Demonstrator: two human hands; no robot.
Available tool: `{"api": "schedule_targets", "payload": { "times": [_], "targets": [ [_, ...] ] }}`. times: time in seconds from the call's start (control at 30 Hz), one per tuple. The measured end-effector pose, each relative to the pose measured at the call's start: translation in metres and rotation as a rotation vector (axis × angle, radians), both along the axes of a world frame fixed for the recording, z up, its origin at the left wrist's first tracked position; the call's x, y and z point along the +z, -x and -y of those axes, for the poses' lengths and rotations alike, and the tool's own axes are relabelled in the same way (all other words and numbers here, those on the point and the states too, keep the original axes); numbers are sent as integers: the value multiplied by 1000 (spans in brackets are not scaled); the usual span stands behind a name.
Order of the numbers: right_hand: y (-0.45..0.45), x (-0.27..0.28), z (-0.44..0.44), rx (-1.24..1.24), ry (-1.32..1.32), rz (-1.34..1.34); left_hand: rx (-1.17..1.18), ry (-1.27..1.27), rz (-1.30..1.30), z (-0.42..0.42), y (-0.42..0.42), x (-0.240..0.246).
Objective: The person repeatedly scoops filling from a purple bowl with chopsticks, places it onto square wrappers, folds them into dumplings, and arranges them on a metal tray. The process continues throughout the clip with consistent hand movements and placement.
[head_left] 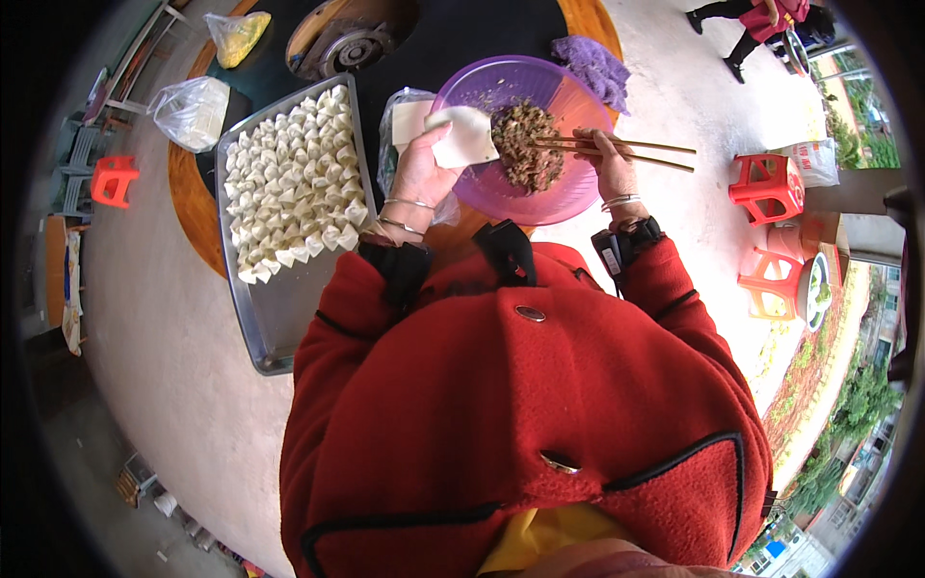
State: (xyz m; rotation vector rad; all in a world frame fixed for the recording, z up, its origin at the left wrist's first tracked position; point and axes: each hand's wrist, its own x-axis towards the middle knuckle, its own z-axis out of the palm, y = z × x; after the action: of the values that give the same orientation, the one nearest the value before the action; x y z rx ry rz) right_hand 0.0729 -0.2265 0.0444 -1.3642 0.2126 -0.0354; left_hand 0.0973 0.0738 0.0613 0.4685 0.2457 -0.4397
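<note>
My left hand point(425, 170) holds a square dough wrapper point(466, 139) near the left rim of a purple plastic bowl point(491, 199). Minced filling point(526, 144) with green bits lies in the bowl. My right hand point(611, 165) grips a pair of wooden chopsticks point(654, 150), their tips at the filling. Behind my left hand, a stack of wrappers point(408, 124) lies in an opened plastic bag point(390, 170). Rows of folded dumplings point(293, 177) cover most of a metal tray point(271, 318) at the left; its near end shows bare metal.
A round table with a wooden rim point(189, 209) carries a bagged white block point(199, 112), a bag with yellow contents point(238, 40) and a purple cloth point(594, 71). Red plastic stools point(766, 189) stand on the floor at the right, another stool point(114, 180) at the left. A person point(769, 18) is at the upper right.
</note>
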Motion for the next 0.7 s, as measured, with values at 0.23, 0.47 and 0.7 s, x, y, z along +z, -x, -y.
{"api": "schedule_targets", "payload": {
  "times": [0.23,0.47,0.7],
  "targets": [
    [-17,-25,11,311,389,103,41,-68,-48,33,1,-6],
    [-34,-23,38,369,285,150,116,-126,-129,37,9,-6],
    [-41,-44,24,301,285,200,125,-197,-168,42,15,-12]
  ]
}}
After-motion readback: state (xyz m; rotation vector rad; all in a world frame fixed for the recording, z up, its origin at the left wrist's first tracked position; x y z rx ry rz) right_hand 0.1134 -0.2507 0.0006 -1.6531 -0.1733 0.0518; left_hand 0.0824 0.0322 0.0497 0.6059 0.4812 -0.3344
